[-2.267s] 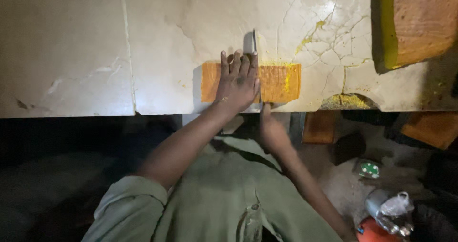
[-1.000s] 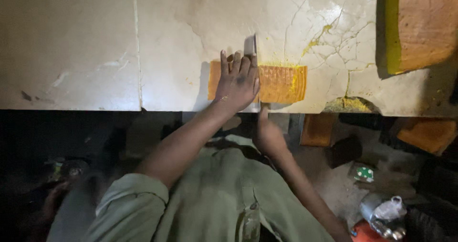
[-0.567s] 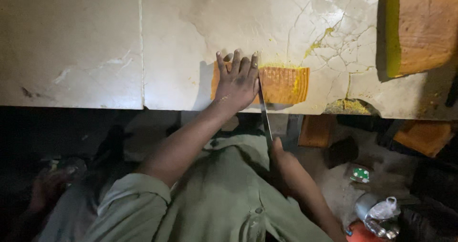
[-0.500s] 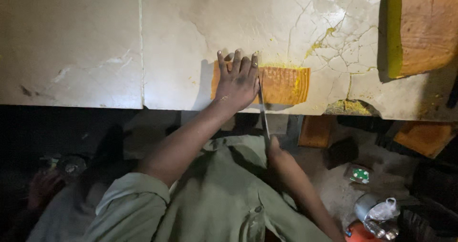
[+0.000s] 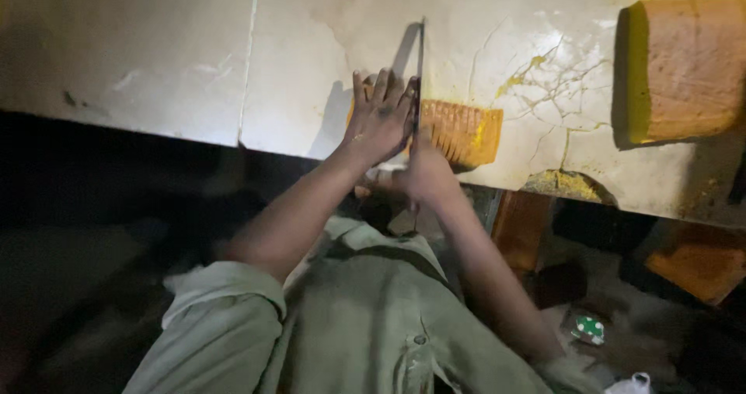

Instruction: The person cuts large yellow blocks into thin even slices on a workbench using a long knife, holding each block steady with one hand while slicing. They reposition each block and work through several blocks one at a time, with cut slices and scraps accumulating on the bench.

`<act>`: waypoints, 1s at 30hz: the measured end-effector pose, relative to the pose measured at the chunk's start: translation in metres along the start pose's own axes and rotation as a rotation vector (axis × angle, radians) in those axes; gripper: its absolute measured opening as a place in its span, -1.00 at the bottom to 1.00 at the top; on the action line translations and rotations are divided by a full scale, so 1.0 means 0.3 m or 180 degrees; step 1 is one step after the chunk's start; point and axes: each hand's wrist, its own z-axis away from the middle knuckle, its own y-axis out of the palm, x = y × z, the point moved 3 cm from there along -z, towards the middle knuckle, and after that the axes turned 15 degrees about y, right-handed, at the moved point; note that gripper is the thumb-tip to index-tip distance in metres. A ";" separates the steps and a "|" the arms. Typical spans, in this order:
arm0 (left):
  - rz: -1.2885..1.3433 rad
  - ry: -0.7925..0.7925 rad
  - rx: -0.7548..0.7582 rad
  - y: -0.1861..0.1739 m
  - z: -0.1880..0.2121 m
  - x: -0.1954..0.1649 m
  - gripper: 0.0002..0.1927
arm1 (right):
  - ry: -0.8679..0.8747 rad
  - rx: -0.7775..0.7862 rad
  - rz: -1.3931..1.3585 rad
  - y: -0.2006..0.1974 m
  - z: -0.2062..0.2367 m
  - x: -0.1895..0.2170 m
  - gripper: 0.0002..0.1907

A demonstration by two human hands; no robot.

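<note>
On slab [image 5: 311, 67]: hands, knife [image 5: 420, 67], cake [image 5: 462, 134]

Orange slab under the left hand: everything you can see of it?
The orange slab is a flat, rectangular piece, yellow along its right edge, with fine ridges across the top. It lies flat near the front edge of the cracked pale countertop. The left hand presses its left part; the knife, held by the right hand, stands across it.

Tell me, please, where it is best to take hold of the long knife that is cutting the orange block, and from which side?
Grip the knife by its handle at the near end, coming from the table's front edge, as the right hand does. The thin blade stands on edge across the orange block, pointing away, so only the handle end is safe. The left hand lies flat on the block beside the blade.
</note>
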 end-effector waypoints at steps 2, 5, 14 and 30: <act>0.0222 -0.0140 -0.0062 -0.006 0.010 -0.003 -0.44 | 0.0318 0.0353 0.0191 0.034 0.135 -0.070 -0.23; 0.0194 -0.0155 -0.0118 -0.010 0.004 -0.004 -0.39 | 0.0436 0.0922 0.0453 0.086 0.290 -0.216 -0.03; 0.0269 0.0095 -0.0233 0.010 0.018 0.025 -0.36 | 0.0394 0.0003 0.0370 0.199 0.021 -0.203 -0.09; 0.0279 -0.0095 -0.0162 0.025 0.018 0.057 -0.30 | 0.0656 0.0412 0.0461 0.280 0.309 -0.325 -0.44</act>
